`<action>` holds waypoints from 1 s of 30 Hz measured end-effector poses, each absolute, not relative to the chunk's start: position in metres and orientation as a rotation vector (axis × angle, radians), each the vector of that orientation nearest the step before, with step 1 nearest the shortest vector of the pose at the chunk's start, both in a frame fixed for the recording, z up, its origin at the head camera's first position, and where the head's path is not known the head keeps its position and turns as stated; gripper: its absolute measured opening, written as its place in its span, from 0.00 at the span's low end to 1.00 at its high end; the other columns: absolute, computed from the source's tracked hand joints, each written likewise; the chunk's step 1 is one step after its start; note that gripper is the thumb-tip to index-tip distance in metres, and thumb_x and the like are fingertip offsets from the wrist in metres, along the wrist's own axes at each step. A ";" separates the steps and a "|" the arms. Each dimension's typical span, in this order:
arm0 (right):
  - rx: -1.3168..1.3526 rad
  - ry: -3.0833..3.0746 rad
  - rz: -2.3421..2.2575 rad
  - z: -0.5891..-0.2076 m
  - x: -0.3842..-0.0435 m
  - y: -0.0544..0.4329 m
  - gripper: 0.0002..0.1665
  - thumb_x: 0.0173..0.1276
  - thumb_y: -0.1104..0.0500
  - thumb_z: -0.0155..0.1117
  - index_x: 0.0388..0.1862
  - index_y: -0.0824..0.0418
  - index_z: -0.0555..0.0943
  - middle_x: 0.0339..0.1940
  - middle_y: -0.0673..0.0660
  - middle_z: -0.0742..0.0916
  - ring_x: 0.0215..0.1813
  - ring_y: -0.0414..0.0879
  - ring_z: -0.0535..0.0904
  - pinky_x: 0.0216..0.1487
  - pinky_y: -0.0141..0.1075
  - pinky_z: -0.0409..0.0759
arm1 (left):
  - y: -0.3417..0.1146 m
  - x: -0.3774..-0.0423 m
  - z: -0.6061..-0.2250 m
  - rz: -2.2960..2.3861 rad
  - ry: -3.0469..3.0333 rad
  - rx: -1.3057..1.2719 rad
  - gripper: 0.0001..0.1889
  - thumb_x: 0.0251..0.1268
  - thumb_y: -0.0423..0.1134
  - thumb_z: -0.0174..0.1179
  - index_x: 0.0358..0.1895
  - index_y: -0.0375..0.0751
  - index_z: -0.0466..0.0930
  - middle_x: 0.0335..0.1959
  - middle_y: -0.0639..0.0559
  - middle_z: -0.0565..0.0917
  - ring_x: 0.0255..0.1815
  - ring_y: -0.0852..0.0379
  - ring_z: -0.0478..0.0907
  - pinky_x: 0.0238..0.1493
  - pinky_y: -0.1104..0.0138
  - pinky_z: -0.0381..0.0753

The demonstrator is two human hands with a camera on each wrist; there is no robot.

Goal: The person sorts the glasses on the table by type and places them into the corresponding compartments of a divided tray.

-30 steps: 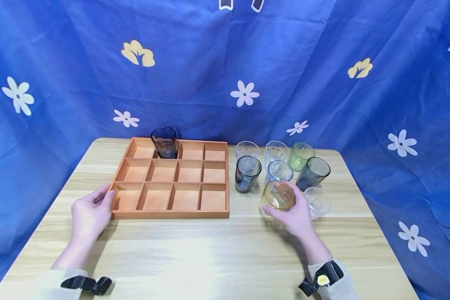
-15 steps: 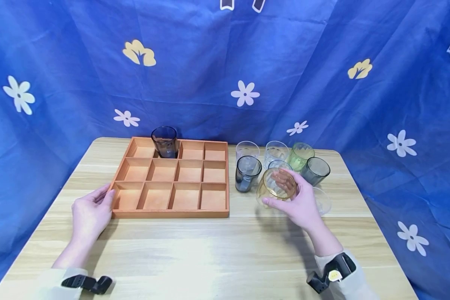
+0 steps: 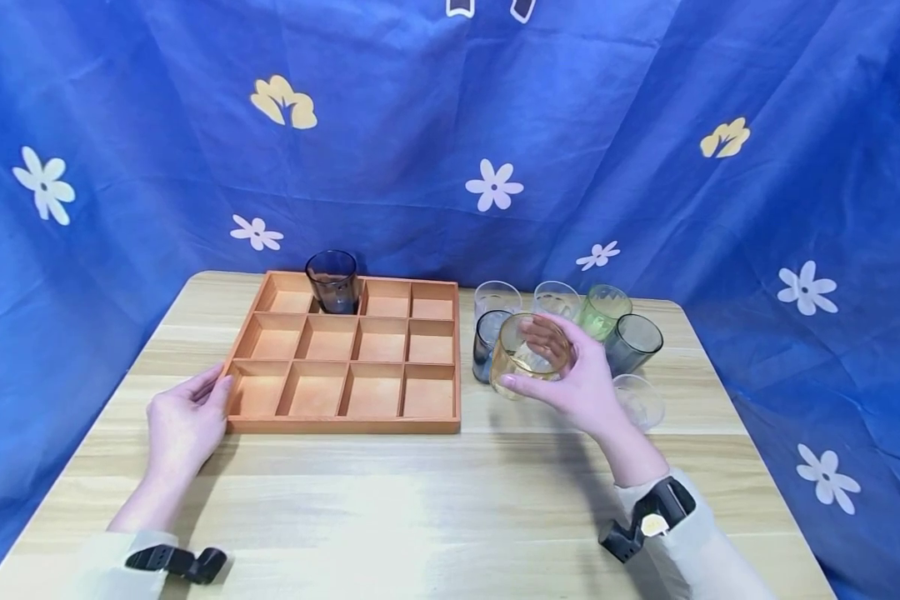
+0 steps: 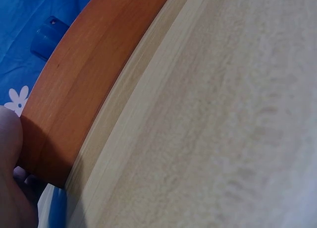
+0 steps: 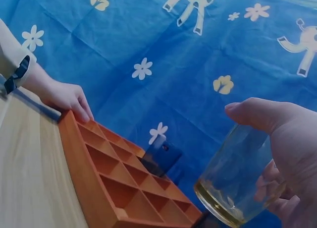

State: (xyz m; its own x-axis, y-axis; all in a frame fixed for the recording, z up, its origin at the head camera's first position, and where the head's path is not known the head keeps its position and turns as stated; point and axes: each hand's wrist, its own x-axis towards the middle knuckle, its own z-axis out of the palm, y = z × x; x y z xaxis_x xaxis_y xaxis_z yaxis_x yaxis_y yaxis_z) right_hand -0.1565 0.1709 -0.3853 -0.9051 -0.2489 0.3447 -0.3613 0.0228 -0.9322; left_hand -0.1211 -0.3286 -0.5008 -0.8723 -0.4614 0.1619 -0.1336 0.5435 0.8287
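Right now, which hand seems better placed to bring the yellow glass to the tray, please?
Probably the right hand: it holds the yellow glass, while the left hand holds the near-left corner of the tray.

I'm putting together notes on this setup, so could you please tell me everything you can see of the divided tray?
The tray is orange-brown and looks wooden, with a low outer frame and thin dividers making twelve open compartments, three rows of four. It lies flat on the pale, wood-grained table, left of centre and near the back edge. A dark, see-through glass sits in the back row, second compartment from the left. The left hand grips its near left corner.
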 end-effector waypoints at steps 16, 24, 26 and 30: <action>0.809 -2.137 2.057 -0.373 -0.184 0.119 0.49 0.47 0.80 0.83 0.69 0.73 0.73 0.62 0.66 0.85 0.67 0.64 0.78 0.73 0.53 0.75 | -0.328 -0.122 -0.501 -1.263 -2.400 0.488 0.19 0.79 0.41 0.62 0.64 0.32 0.84 0.55 0.33 0.85 0.40 0.86 0.76 0.39 0.87 0.76; 0.797 -2.138 2.076 -0.375 -0.196 0.096 0.48 0.47 0.78 0.85 0.69 0.70 0.75 0.61 0.65 0.85 0.66 0.60 0.79 0.73 0.46 0.76 | -0.326 -0.125 -0.501 -1.287 -2.397 0.466 0.20 0.79 0.40 0.62 0.64 0.32 0.83 0.56 0.33 0.84 0.42 0.84 0.77 0.40 0.86 0.78; 0.806 -2.152 2.075 -0.376 -0.199 0.089 0.48 0.48 0.78 0.85 0.69 0.70 0.74 0.62 0.65 0.85 0.67 0.59 0.79 0.74 0.46 0.75 | -0.327 -0.124 -0.501 -1.285 -2.404 0.476 0.20 0.79 0.41 0.62 0.65 0.32 0.83 0.56 0.33 0.84 0.41 0.84 0.77 0.40 0.86 0.77; 0.817 -2.178 2.071 -0.378 -0.203 0.076 0.49 0.50 0.76 0.85 0.71 0.70 0.73 0.63 0.66 0.84 0.68 0.59 0.79 0.74 0.47 0.74 | -0.328 -0.121 -0.501 -1.275 -2.418 0.495 0.21 0.79 0.42 0.62 0.65 0.32 0.83 0.56 0.33 0.84 0.42 0.83 0.78 0.39 0.87 0.77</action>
